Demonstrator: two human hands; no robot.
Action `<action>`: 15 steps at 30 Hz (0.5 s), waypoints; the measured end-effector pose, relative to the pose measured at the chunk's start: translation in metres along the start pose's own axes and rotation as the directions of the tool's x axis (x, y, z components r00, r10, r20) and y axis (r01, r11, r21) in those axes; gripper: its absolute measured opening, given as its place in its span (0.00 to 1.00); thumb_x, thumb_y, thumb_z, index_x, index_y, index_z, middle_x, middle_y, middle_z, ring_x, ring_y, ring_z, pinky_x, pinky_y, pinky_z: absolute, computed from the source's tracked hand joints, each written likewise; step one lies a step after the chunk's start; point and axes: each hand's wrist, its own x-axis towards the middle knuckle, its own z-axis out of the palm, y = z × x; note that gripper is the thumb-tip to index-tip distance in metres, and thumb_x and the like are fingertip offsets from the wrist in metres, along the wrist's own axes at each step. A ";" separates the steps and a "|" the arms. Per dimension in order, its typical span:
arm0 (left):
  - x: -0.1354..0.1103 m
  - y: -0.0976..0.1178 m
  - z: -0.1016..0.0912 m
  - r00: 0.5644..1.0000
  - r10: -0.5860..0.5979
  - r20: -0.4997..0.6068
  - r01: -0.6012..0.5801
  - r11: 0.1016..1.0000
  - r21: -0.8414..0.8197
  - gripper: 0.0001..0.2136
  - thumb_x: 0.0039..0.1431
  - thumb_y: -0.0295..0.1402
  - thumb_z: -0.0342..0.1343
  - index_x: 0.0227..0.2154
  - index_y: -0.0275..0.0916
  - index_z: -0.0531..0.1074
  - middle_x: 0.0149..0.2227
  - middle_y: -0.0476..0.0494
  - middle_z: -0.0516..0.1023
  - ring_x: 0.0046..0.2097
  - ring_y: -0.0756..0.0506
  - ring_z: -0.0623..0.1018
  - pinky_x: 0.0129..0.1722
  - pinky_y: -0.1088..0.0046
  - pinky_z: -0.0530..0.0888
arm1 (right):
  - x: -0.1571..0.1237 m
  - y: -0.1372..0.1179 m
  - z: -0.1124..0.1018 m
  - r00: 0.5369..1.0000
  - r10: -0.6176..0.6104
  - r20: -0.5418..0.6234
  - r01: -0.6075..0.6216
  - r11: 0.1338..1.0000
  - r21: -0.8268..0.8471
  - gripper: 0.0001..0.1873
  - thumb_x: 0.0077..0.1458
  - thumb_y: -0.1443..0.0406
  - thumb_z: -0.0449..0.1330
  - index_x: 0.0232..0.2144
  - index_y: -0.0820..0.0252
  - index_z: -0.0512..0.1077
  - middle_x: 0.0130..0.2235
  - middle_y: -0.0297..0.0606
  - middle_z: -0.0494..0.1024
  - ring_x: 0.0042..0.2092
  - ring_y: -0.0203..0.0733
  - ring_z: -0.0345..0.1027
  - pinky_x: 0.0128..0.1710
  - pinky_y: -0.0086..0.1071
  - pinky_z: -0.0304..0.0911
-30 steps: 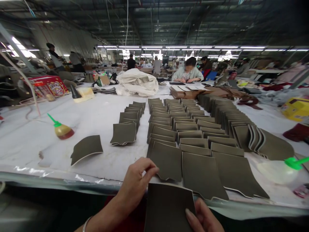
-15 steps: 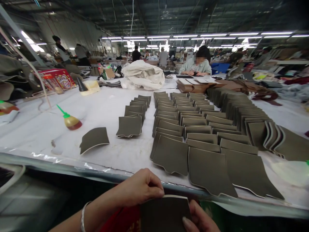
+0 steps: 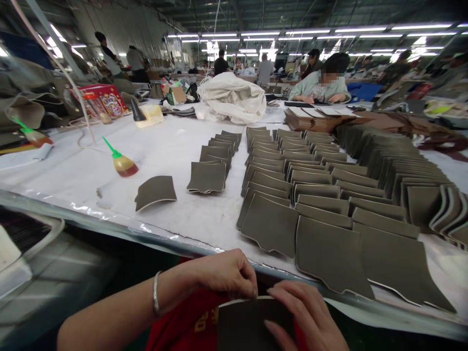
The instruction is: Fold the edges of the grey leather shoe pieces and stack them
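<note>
A dark olive panel with a pale edge, leather-like (image 3: 244, 324), is held low in front of me, below the table's near edge. My left hand (image 3: 234, 273), a silver bangle on its wrist, is closed with fingertips pinched at the panel's top edge. Around the right side of the same panel is my right hand (image 3: 310, 312), fingers at the top edge and thumb across the face. Rows of similar panels (image 3: 270, 224) overlap on the table just ahead. A single panel (image 3: 156, 191) lies apart on the left, beside a short overlapped row (image 3: 207, 176).
On the white-covered table (image 3: 193, 224) lie a green-tipped squeeze bottle (image 3: 124, 165), a black cone (image 3: 137, 111) and a white cloth bundle (image 3: 232, 97). Brown stacked pieces (image 3: 310, 119) sit near a co-worker (image 3: 321, 85) across the table. A red box (image 3: 106, 100) stands back left.
My right hand has moved up from the panel's side, its fingers now over the top edge near my left hand. The view has shifted slightly; my left hand keeps its pinch.
</note>
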 end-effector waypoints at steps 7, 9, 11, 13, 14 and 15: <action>-0.004 0.003 0.003 1.000 0.013 -0.005 -0.013 0.999 -0.033 0.06 0.41 0.32 0.56 0.23 0.35 0.74 0.17 0.53 0.66 0.22 0.52 0.64 0.23 0.76 0.60 | 0.019 -0.007 0.003 0.995 -0.100 0.022 0.101 0.994 -0.034 0.12 0.54 0.70 0.64 0.42 0.56 0.71 0.38 0.35 0.75 0.41 0.42 0.68 0.44 0.36 0.55; -0.004 0.002 0.006 1.000 0.018 -0.011 -0.019 1.000 -0.012 0.06 0.41 0.31 0.55 0.22 0.35 0.74 0.18 0.53 0.66 0.22 0.52 0.64 0.23 0.77 0.59 | 0.018 -0.007 0.003 0.994 -0.100 0.034 0.101 0.995 -0.018 0.12 0.54 0.70 0.63 0.41 0.56 0.71 0.37 0.34 0.74 0.41 0.41 0.67 0.44 0.36 0.52; -0.003 -0.001 0.009 1.000 0.020 -0.009 -0.020 1.000 0.022 0.06 0.40 0.29 0.54 0.22 0.35 0.74 0.18 0.53 0.66 0.23 0.52 0.63 0.23 0.77 0.58 | 0.018 -0.009 0.004 0.995 -0.071 0.067 0.070 0.997 0.019 0.09 0.55 0.70 0.63 0.39 0.57 0.70 0.36 0.34 0.74 0.40 0.42 0.65 0.43 0.37 0.51; -0.002 -0.004 0.013 1.000 0.007 0.006 -0.007 0.998 0.054 0.05 0.39 0.29 0.54 0.22 0.35 0.73 0.19 0.54 0.66 0.23 0.53 0.63 0.23 0.77 0.57 | 0.017 -0.012 0.006 0.995 -0.052 0.089 0.046 0.997 0.067 0.06 0.55 0.71 0.62 0.35 0.58 0.69 0.34 0.34 0.72 0.38 0.42 0.63 0.42 0.37 0.51; -0.001 -0.005 0.014 1.000 -0.004 0.014 0.003 0.998 0.067 0.05 0.39 0.28 0.54 0.21 0.35 0.73 0.19 0.54 0.65 0.23 0.53 0.62 0.23 0.77 0.57 | 0.017 -0.014 0.007 0.994 -0.049 0.094 0.041 0.995 0.090 0.05 0.55 0.71 0.61 0.34 0.58 0.69 0.33 0.34 0.72 0.37 0.43 0.62 0.41 0.37 0.51; -0.001 -0.006 0.015 1.000 -0.013 0.023 0.011 0.997 0.077 0.04 0.39 0.29 0.54 0.21 0.35 0.73 0.19 0.55 0.65 0.23 0.53 0.62 0.22 0.77 0.57 | 0.017 -0.015 0.009 0.994 -0.044 0.100 0.033 0.993 0.112 0.05 0.55 0.72 0.61 0.33 0.59 0.68 0.33 0.34 0.71 0.36 0.43 0.61 0.40 0.37 0.51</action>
